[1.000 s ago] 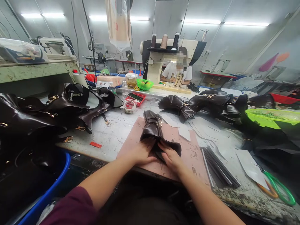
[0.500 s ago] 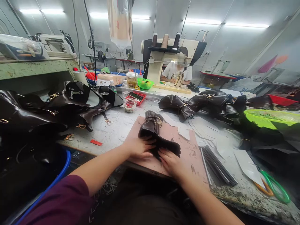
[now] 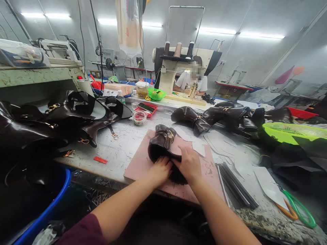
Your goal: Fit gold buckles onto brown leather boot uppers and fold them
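Observation:
A dark brown leather boot upper [image 3: 160, 141] with a strap and gold-coloured buckle lies on a pink board [image 3: 139, 161], its wide opening facing me. My left hand [image 3: 162, 169] is at the near side of that opening, fingers bent and closed on the leather, fingertips partly hidden inside. On the right, my right hand [image 3: 190, 164] grips the edge of the opening, thumb on the near side and fingers over the far side. Dark material under both hands hangs toward the board's front edge.
More boot uppers lie left [image 3: 84, 112] and at the back right [image 3: 224, 114]. Dark strips [image 3: 237, 187], green-and-orange-handled scissors [image 3: 298, 207] and white paper pieces [image 3: 270, 185] are on the right. A blue tub [image 3: 57, 197] stands lower left. A co-worker [image 3: 191, 81] sits behind a sewing machine [image 3: 173, 64].
Both hands went from lying spread on the upper to gripping the edge of its opening. The right hand moved up and lifted that edge; the left moved inward. The view shifted slightly.

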`<state>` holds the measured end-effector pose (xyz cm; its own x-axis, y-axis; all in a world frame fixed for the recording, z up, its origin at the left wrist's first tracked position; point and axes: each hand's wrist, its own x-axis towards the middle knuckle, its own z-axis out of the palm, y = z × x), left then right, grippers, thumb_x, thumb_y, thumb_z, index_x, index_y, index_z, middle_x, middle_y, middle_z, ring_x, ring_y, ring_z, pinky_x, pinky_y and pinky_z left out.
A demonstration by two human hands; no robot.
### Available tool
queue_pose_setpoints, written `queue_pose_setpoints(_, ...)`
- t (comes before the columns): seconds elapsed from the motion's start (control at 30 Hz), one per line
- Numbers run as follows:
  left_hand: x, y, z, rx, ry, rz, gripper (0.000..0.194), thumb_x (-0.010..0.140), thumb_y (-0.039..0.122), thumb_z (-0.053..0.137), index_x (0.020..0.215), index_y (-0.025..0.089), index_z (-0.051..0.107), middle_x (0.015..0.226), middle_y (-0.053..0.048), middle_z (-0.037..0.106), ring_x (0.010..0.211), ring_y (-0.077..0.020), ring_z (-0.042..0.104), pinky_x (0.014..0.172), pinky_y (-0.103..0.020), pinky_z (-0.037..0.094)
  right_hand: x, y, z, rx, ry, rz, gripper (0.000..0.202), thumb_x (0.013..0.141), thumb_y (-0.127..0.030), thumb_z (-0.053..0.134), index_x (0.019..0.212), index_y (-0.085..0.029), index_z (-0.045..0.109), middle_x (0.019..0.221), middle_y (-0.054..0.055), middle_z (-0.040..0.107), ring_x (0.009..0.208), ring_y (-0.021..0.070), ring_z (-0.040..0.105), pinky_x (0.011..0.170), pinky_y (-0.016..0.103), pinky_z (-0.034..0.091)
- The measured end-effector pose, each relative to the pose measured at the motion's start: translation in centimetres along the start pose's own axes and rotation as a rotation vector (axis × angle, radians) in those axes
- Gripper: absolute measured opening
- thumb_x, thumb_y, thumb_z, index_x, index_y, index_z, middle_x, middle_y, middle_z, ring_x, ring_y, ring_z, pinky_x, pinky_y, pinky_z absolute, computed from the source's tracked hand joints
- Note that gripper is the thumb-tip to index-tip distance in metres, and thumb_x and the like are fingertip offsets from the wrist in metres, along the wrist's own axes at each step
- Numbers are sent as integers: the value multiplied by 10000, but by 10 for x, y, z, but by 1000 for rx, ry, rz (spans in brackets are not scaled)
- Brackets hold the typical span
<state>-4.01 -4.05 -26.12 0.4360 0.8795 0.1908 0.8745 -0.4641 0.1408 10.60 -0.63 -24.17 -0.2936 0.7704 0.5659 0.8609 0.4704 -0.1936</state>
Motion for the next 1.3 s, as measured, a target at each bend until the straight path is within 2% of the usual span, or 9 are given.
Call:
queue_pose_setpoints(0.1,0,0,-2,-6,-15,31,160,827,226,507,901,134,614,1090,-115,552,1036,-263,495,920,-394,424,20,9,7,-33,-241,97,89,703,-256,626,750,-200,575,707,56,646,673,222,591,565,288,376)
queue_pose_setpoints(0.37,4,-5,-4,-26,-75,89,174,852,189,453,891,161,620,1258,-89,511,1189,-264,408,979,-436,369,17,31,14,-39,-182,288,219,764,-388,555,654,-200,534,604,36,627,561,185,564,496,249,271)
queue_pose_setpoints(0.57,10,-3,-10,-34,-142,124,330,835,152,426,1147,176,529,1232,-90,549,1180,-251,447,980,-475,350,11,36,18,2,-138,322,252,744,-436,580,678,-198,533,586,29,597,576,199,558,508,261,322)
queue_pose_setpoints(0.7,10,2,-9,15,-159,173,421,798,158,457,1216,182,498,1222,-134,544,1166,-309,454,988,-566,289,-13,30,8,132,-43,127,197,796,-387,523,771,-192,545,753,78,620,761,232,567,700,350,418)
queue_pose_setpoints(0.8,6,1,-3,2,-155,186,407,832,155,404,1230,144,488,1281,-148,493,1233,-272,394,1048,-494,250,-34,22,9,267,-57,-38,202,858,-271,399,755,-199,557,762,79,620,771,211,574,736,352,457)
queue_pose_setpoints(0.93,2,-12,1,-78,-153,131,474,852,202,401,1303,59,378,1375,-167,375,1294,-252,301,1078,-416,231,-45,21,25,292,-160,-60,339,821,-114,321,1046,-169,569,999,104,637,924,210,587,798,370,489)
queue_pose_setpoints(1.07,11,-33,-6,-157,-235,110,605,822,321,477,1336,48,312,1408,-165,307,1295,-248,296,1068,-359,268,-45,23,29,290,-291,-143,410,795,-134,387,1173,-160,546,1231,109,554,1151,258,484,940,452,415)
queue_pose_setpoints(1.2,22,-40,-11,-165,-230,59,482,878,249,346,1342,121,320,1361,-99,411,1205,-194,444,996,-307,375,-56,11,8,242,-520,-271,448,840,-196,396,1279,-135,456,1328,122,456,1264,271,355,1028,519,289)
queue_pose_setpoints(1.3,13,-29,-9,-126,-184,43,469,859,212,379,1306,73,370,1381,-149,363,1277,-237,334,1054,-376,286,-74,-1,-19,309,-615,-326,455,860,-256,408,1304,-160,427,1358,109,413,1274,256,341,1041,496,283)
